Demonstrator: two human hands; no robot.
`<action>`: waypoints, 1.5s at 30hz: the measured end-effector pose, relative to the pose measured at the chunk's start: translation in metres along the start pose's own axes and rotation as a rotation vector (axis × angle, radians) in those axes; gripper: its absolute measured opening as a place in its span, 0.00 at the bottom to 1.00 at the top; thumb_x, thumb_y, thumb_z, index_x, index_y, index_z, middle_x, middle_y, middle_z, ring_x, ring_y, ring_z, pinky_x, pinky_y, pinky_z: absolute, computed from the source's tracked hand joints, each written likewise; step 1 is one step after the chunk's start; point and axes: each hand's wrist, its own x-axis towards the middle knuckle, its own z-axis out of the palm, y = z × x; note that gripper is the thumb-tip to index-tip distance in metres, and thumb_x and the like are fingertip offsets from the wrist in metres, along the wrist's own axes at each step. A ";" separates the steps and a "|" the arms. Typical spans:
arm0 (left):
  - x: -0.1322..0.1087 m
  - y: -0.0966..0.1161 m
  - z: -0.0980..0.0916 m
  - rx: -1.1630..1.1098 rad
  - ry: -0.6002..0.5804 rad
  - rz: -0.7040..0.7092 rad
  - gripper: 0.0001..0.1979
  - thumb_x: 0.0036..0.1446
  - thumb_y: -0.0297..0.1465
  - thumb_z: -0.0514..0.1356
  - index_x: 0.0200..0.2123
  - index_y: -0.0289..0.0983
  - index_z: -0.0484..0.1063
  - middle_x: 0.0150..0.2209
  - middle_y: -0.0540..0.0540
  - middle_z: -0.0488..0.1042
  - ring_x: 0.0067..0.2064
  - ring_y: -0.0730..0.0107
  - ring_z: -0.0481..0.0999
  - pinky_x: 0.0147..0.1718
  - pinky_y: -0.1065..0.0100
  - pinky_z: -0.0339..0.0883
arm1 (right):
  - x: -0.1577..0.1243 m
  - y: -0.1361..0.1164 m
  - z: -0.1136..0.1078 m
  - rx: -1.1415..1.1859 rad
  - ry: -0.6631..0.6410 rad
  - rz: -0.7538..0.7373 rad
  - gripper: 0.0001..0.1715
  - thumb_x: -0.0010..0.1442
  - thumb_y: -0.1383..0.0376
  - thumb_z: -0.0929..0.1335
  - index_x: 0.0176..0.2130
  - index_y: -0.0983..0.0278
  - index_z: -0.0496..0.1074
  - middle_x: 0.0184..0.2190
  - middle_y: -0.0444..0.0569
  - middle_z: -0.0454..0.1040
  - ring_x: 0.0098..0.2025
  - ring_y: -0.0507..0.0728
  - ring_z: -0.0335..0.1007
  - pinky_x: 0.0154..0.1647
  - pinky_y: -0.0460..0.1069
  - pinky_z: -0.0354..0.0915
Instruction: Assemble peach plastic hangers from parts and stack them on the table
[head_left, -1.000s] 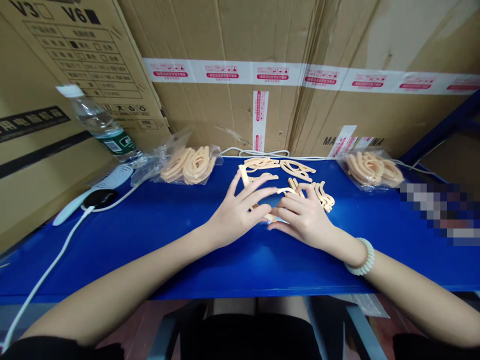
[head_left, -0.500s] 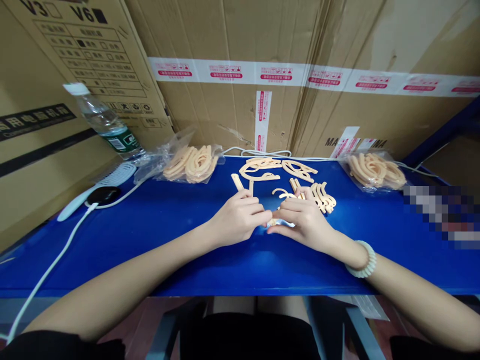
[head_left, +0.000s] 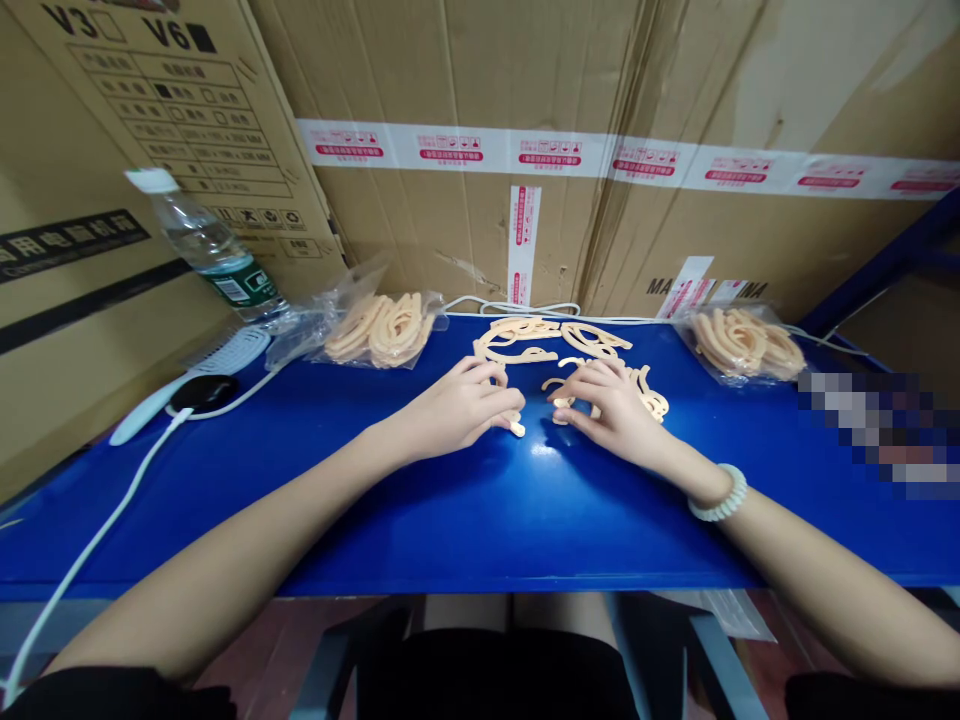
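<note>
Left to right on the blue table (head_left: 375,520) I count one water bottle (head_left: 206,250), one black puck (head_left: 201,390) on a white cable (head_left: 90,550), then the left bag (head_left: 379,328) of curved peach pieces, one of two such bags. The left hand (head_left: 457,410) rests mid-table, fingers curled shut round one peach strip (head_left: 516,428) whose tip pokes out beneath them; just behind lie the loose peach pieces (head_left: 525,340), overlapping too much to count. The right hand (head_left: 607,405), one bead bracelet (head_left: 720,495) at its wrist, bends its fingers over those pieces — whether it grips any I cannot tell — and the right bag (head_left: 746,342) sits farthest right.
</note>
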 end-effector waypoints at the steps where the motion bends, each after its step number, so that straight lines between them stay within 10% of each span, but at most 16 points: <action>1: -0.001 -0.002 0.001 0.023 -0.037 -0.002 0.07 0.66 0.29 0.56 0.41 0.40 0.75 0.40 0.43 0.79 0.49 0.58 0.71 0.52 0.58 0.58 | 0.000 0.001 0.002 -0.023 -0.029 -0.001 0.09 0.67 0.59 0.70 0.42 0.61 0.77 0.40 0.50 0.79 0.47 0.62 0.70 0.56 0.61 0.54; 14: -0.005 -0.007 0.004 -0.047 -0.202 -0.070 0.05 0.65 0.33 0.61 0.40 0.37 0.69 0.42 0.45 0.73 0.44 0.63 0.72 0.45 0.65 0.65 | 0.001 0.008 0.007 0.084 -0.175 -0.006 0.11 0.64 0.57 0.72 0.43 0.62 0.77 0.44 0.55 0.77 0.49 0.64 0.70 0.57 0.63 0.62; 20: -0.004 0.003 0.000 0.076 -0.226 -0.128 0.12 0.63 0.40 0.63 0.41 0.38 0.70 0.43 0.46 0.74 0.44 0.63 0.75 0.39 0.66 0.66 | 0.006 0.025 -0.039 0.128 -0.083 0.046 0.14 0.65 0.55 0.70 0.44 0.61 0.77 0.42 0.53 0.78 0.45 0.62 0.73 0.49 0.56 0.67; 26: -0.005 0.009 0.010 0.231 -0.190 -0.131 0.13 0.65 0.43 0.61 0.44 0.39 0.70 0.44 0.47 0.75 0.43 0.64 0.77 0.31 0.69 0.63 | -0.012 0.054 -0.082 0.030 -0.407 0.233 0.23 0.54 0.52 0.75 0.46 0.61 0.75 0.41 0.52 0.72 0.38 0.59 0.69 0.39 0.53 0.67; 33: -0.007 0.005 0.023 0.186 -0.138 -0.057 0.12 0.70 0.37 0.54 0.39 0.38 0.72 0.41 0.46 0.72 0.39 0.67 0.74 0.35 0.68 0.67 | -0.022 0.057 -0.071 0.022 -0.636 0.365 0.29 0.49 0.62 0.76 0.52 0.57 0.73 0.49 0.51 0.63 0.49 0.62 0.66 0.56 0.56 0.64; 45: -0.006 -0.005 0.021 0.104 -0.096 -0.052 0.10 0.69 0.33 0.53 0.41 0.36 0.73 0.41 0.43 0.73 0.40 0.65 0.74 0.40 0.65 0.69 | -0.018 0.058 -0.066 -0.006 -0.638 0.469 0.16 0.52 0.65 0.72 0.43 0.61 0.71 0.42 0.49 0.62 0.40 0.58 0.66 0.48 0.53 0.65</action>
